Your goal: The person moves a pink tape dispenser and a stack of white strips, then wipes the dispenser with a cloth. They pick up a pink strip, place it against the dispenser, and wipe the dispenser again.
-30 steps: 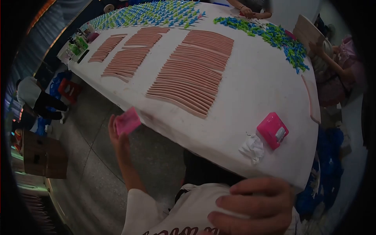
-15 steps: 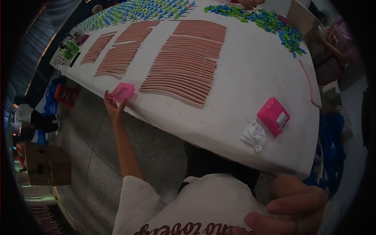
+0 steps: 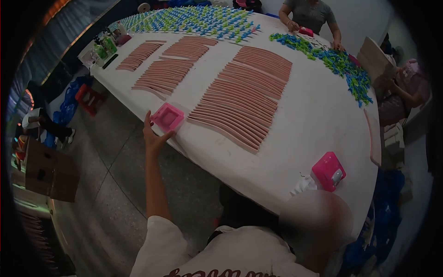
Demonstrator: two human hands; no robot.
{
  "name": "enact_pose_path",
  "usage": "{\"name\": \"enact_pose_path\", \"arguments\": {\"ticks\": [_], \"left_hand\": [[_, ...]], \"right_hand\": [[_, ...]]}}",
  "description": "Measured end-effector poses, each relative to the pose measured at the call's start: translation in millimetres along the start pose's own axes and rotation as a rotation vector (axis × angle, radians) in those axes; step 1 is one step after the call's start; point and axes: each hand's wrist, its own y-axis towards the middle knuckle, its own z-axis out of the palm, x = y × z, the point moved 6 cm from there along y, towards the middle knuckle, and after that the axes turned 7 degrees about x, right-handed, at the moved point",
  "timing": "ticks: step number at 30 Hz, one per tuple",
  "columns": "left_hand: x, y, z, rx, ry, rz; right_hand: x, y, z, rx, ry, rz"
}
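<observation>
At the near edge of the white table [image 3: 221, 159], my left hand [image 3: 156, 138] grips a pink square plastic tray [image 3: 169, 118] with a recessed middle. My thumb lies along one side and the fingers along the other. Just beyond the tray are rows of thin pinkish-brown strips [image 3: 237, 99], laid side by side. A blur covers my right hand [image 3: 318, 221], so its fingers cannot be made out; it is close to the table's near right edge. Nearest to it are a crumpled white cloth or tissue [image 3: 303, 185] and a pink container [image 3: 328, 171] with a shiny grey object on it.
Blue and green small pieces [image 3: 203, 21] cover the far left, with a pile [image 3: 344, 74] at the far right. A person [image 3: 311, 18] stands across the table; another [image 3: 406, 90] is at right. Bottles [image 3: 104, 46] stand on the left. A red stool [image 3: 89, 98] and cardboard box [image 3: 50, 168] are on the floor.
The view has shifted, bringing the person across the table into sight. My left hand stays at the pink tray. My right hand, earlier visible with bent fingers at lower right, is now blurred.
</observation>
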Motion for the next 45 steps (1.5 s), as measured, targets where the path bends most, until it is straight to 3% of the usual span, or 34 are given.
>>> {"name": "enact_pose_path", "arguments": {"ticks": [2, 4, 7, 15, 23, 26, 28, 30, 32, 34, 36, 38, 42, 45], "left_hand": [[0, 2, 3, 0.041, -0.008, -0.007], [5, 3, 6, 0.031, -0.002, -0.013], [7, 5, 10, 0.012, 0.0, -0.039], [12, 10, 20, -0.021, -0.006, -0.066], [6, 16, 23, 0.033, 0.12, -0.241], [3, 13, 21, 0.071, 0.038, -0.178], [18, 5, 21, -0.014, -0.134, -0.022], [4, -22, 20, -0.219, -0.211, -0.051], [-38, -51, 32, -0.296, -0.311, -0.029], [-72, -80, 55, -0.217, -0.356, -0.008], [-133, -114, 87, -0.123, -0.415, 0.136], [-200, -142, 126, 0.159, -0.664, 0.278], [-305, -185, 180, 0.826, -0.566, 0.433], [-344, -202, 199, 0.862, -0.387, 0.638]], "right_hand": [[-36, -27, 7, -0.074, -0.002, 0.108], [-72, -52, 14, -0.184, 0.164, 0.355], [-103, -67, 20, -0.247, 0.117, 0.371], [-103, -61, 20, -0.293, 0.142, 0.423], [-98, -59, 19, -0.331, 0.128, 0.425], [-96, -60, 17, -0.349, 0.088, 0.394], [-94, -57, 19, -0.329, 0.119, 0.401], [-97, -59, 18, -0.359, 0.096, 0.394], [-96, -61, 19, -0.393, 0.073, 0.402], [-88, -56, 18, -0.346, 0.068, 0.343], [-84, -55, 13, -0.367, 0.104, 0.375], [-82, -58, 11, -0.378, 0.148, 0.379], [-83, -67, -1, -0.407, 0.308, 0.385], [-89, -87, -23, -0.442, 0.296, 0.391]]}}
